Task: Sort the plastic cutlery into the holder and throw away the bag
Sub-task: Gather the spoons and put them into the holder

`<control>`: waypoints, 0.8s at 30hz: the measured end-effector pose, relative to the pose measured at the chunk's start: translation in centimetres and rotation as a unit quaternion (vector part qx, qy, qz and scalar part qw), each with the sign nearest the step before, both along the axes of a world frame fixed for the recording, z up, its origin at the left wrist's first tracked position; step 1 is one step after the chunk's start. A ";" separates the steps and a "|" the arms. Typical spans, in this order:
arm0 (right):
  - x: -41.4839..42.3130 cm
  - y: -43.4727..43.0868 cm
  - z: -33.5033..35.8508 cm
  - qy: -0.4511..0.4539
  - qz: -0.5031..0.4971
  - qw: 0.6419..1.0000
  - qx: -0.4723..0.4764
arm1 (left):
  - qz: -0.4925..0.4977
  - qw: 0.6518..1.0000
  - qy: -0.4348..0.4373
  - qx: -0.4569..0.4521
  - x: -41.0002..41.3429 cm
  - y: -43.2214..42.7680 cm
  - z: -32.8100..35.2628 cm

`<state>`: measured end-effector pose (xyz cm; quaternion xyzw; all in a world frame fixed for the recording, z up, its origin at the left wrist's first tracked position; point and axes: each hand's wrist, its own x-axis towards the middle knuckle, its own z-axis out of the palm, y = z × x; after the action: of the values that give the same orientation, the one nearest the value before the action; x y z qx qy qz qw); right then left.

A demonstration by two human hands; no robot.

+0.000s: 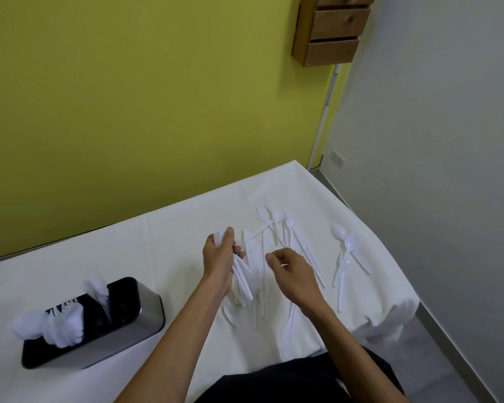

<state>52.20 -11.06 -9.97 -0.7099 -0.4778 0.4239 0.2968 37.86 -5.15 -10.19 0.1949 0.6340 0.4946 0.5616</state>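
Observation:
My left hand (219,258) grips a bundle of white plastic cutlery (243,276), handles fanning down toward me. My right hand (292,269) hovers just to its right with fingers curled, over loose white cutlery (277,228) scattered on the white tablecloth; I cannot tell whether it pinches a piece. A few white spoons (345,251) lie further right. The black and steel holder (122,318) stands at the left with spoons and forks (56,324) in its near compartments and a few pieces (96,286) in a farther one. No bag is in view.
The table with the white cloth (172,242) ends at the right near a grey wall. A yellow wall runs behind it. A wooden slatted rack (332,33) hangs at the top right. Grey floor (448,359) shows at the lower right.

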 end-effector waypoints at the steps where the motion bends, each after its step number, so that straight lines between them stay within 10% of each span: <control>1: -0.1 -0.2 -0.2 0.045 -0.045 0.998 -0.024 | 0.032 0.999 -0.018 0.011 0.0 0.0 0.3; 6: -2.6 0.4 0.0 0.467 -0.199 0.841 -0.185 | 0.099 0.988 0.046 0.109 1.6 -1.1 2.0; 9: -4.8 0.9 1.1 0.560 -0.213 0.780 -0.183 | 0.089 0.977 0.093 0.168 1.4 -2.5 3.5; 18: -14.0 -0.6 3.3 0.479 -0.052 0.863 -0.153 | 0.163 0.962 0.071 0.207 -9.1 -6.0 7.4; 21: -17.9 -1.6 4.6 0.252 0.064 0.964 -0.056 | 0.222 0.944 0.089 0.227 -14.1 -7.4 9.1; 24: -21.3 -2.8 4.1 0.042 0.199 0.970 0.132 | 0.281 0.917 0.115 0.257 -19.4 -9.1 10.9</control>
<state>30.89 -13.81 -5.91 -0.5366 -0.6484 0.4369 0.3174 18.43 -14.28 0.66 0.2017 0.5735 0.7525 0.2532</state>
